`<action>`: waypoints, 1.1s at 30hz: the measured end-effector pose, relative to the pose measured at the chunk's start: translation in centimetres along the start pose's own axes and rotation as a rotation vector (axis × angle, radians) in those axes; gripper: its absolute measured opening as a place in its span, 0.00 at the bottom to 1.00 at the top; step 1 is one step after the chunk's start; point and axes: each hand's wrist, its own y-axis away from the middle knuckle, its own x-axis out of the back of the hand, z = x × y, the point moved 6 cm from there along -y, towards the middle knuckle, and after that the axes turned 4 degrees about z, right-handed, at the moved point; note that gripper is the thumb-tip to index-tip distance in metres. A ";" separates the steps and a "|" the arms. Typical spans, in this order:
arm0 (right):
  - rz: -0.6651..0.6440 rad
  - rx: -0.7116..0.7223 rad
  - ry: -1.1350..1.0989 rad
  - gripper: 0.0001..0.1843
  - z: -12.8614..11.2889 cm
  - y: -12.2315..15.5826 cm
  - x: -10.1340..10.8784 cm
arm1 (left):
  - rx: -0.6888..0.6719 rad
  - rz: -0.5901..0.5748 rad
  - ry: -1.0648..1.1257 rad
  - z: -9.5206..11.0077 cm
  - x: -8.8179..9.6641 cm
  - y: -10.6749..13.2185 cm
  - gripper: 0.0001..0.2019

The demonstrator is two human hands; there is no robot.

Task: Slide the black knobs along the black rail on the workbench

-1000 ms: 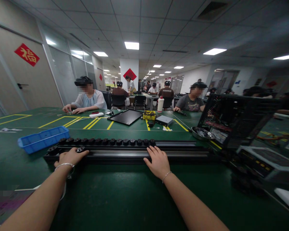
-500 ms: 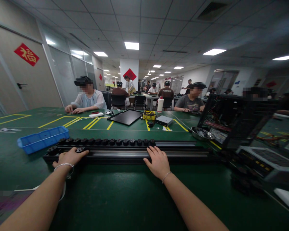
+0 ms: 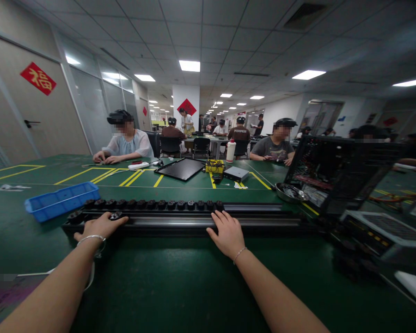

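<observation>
A long black rail (image 3: 180,223) with a shiny metal strip lies across the green table in front of me. My left hand (image 3: 102,225) is at its left end, thumb and forefinger closed around a small black part (image 3: 116,215) seated in the rail; the other fingers are partly hidden. Fingers spread, my right hand (image 3: 227,231) rests flat on the rail further right, holding nothing. Behind runs a second rail (image 3: 253,207) bearing a row of similar black parts (image 3: 171,205), which ends at my right fingertips. Another black part (image 3: 75,216) sits left of my left hand.
A blue bin (image 3: 62,201) stands at left. At right are an open computer case (image 3: 346,171), a metal bowl (image 3: 291,192) and a power supply (image 3: 384,233). Further back lie a black panel (image 3: 183,169) and a grey drive (image 3: 236,173). Two people sit across the table.
My hands stay in almost the same place on the rail. Across the table, the person at right has shifted their hands slightly.
</observation>
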 end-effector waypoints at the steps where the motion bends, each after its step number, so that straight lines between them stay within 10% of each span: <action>1: 0.004 0.004 0.003 0.29 0.0 0.0 0.0 | -0.001 -0.005 -0.004 0.0 0.0 0.1 0.47; 33: -0.008 0.005 0.012 0.29 -0.1 0.0 0.2 | 0.010 -0.025 -0.038 0.8 0.9 1.5 0.44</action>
